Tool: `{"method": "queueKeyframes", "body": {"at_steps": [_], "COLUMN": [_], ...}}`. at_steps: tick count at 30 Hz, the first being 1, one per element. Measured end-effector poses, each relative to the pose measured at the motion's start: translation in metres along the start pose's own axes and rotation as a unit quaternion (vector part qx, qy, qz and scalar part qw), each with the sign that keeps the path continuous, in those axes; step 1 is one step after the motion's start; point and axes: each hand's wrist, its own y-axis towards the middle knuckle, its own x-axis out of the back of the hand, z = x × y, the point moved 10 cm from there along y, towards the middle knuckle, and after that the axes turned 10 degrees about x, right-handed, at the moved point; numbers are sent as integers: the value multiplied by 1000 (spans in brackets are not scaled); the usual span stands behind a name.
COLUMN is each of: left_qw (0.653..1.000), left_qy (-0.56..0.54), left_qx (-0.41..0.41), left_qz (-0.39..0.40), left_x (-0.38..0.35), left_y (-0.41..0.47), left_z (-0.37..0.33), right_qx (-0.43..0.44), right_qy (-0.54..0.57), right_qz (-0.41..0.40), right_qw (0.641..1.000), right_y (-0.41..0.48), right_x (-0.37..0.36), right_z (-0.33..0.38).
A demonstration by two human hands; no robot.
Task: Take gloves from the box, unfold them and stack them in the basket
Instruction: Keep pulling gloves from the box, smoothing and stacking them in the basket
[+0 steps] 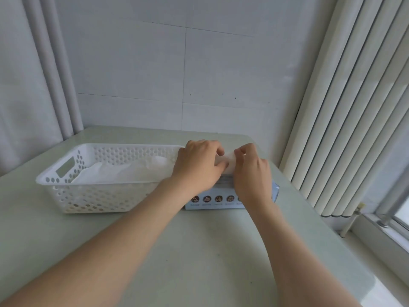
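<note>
A folded translucent white glove (pixel 230 161) sits just above the light blue glove box (pixel 221 201), which lies on the table right of the basket. My left hand (pixel 199 165) grips the glove's left side with curled fingers. My right hand (pixel 252 171) pinches its right edge between thumb and fingers. Both hands hover over the top of the box and hide most of it. The white perforated basket (pixel 66 182) stands to the left, with unfolded clear gloves (pixel 124 171) lying flat inside.
The pale green table (pixel 210 251) meets a white wall at the back. A curtain hangs at the far left. A white ribbed radiator (pixel 345 129) stands along the right, and a window sill (pixel 387 231) is at the lower right.
</note>
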Motion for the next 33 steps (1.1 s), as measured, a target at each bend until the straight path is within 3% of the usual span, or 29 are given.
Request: {"method": "queueKeyframes", "body": {"at_steps": [6, 18, 28, 33], "left_qw": [999, 991, 973, 964], "left_qy": [-30, -128, -221, -255], "left_qx": [16, 30, 62, 76], "left_qz": [32, 0, -25, 11], "left_x": [-25, -6, 7, 4], "left_y": [12, 16, 19, 18], "left_z": [-7, 4, 12, 10], "right_qx": [3, 25, 24, 12], "right_qy": [36, 130, -3, 0], "right_qz": [-6, -41, 49, 74], "right_qw": [999, 990, 999, 997], "right_y": [0, -4, -4, -4], "right_x": [0, 9, -7, -9], "right_z": [1, 8, 9, 10]}}
